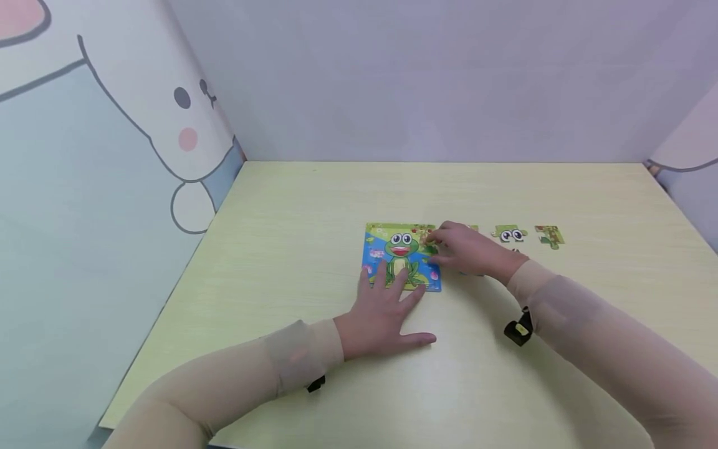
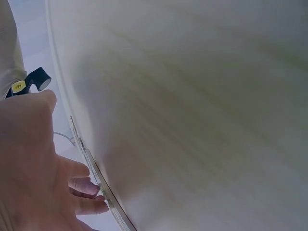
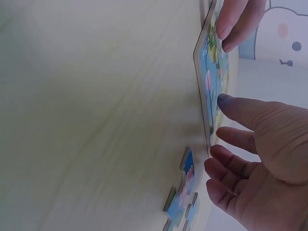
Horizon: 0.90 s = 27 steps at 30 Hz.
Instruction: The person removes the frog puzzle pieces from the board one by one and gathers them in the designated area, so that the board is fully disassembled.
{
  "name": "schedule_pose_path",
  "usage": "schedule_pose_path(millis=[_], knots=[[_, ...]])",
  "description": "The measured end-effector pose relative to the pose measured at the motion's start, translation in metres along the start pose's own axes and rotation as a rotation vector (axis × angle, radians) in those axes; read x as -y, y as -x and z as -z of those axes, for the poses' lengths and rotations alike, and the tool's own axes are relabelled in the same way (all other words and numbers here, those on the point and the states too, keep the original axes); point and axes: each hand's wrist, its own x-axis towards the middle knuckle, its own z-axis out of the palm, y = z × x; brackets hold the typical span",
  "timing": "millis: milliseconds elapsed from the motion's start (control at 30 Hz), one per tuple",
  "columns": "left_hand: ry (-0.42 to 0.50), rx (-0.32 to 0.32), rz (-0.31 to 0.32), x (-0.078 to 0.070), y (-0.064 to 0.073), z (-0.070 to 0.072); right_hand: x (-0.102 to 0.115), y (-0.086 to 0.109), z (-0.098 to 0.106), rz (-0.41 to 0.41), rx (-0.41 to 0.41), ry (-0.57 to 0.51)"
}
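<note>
A square frog puzzle board (image 1: 374, 238), blue, green and yellow, lies flat on the table. My left hand (image 1: 380, 317) rests at its lower edge, fingers spread and straight, with the fingertips on the picture. At the board's right side is my right hand (image 1: 462, 248); its thumb and forefinger touch the picture, a gap between them. The right wrist view shows the thumb of the right hand (image 3: 269, 149) reaching onto the board (image 3: 210, 86), other fingers loosely bent. I see no loose piece between them. In the left wrist view, the left hand (image 2: 38, 163) meets the board edge.
Loose puzzle pieces lie right of the board: one with frog eyes (image 1: 512, 234) and one with brown and green foliage (image 1: 550, 236). Others (image 3: 185, 187) are partly hidden behind the right hand. The pale wooden table (image 1: 291, 212) meets a plain back wall (image 1: 426, 81).
</note>
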Motion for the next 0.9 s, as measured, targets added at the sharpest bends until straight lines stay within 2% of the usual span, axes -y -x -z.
schedule_pose_path(millis=[300, 467, 900], knots=[[0.022, 0.024, 0.007, 0.0, -0.002, -0.002, 0.003, -0.004, -0.001, -0.026, 0.019, 0.009], [0.046, 0.007, 0.008, -0.001, -0.005, -0.001, 0.004, -0.007, 0.0, -0.04, 0.029, 0.005], [0.014, -0.016, 0.004, -0.002, -0.01, -0.001, 0.0, -0.014, -0.001, -0.057, 0.052, -0.033]])
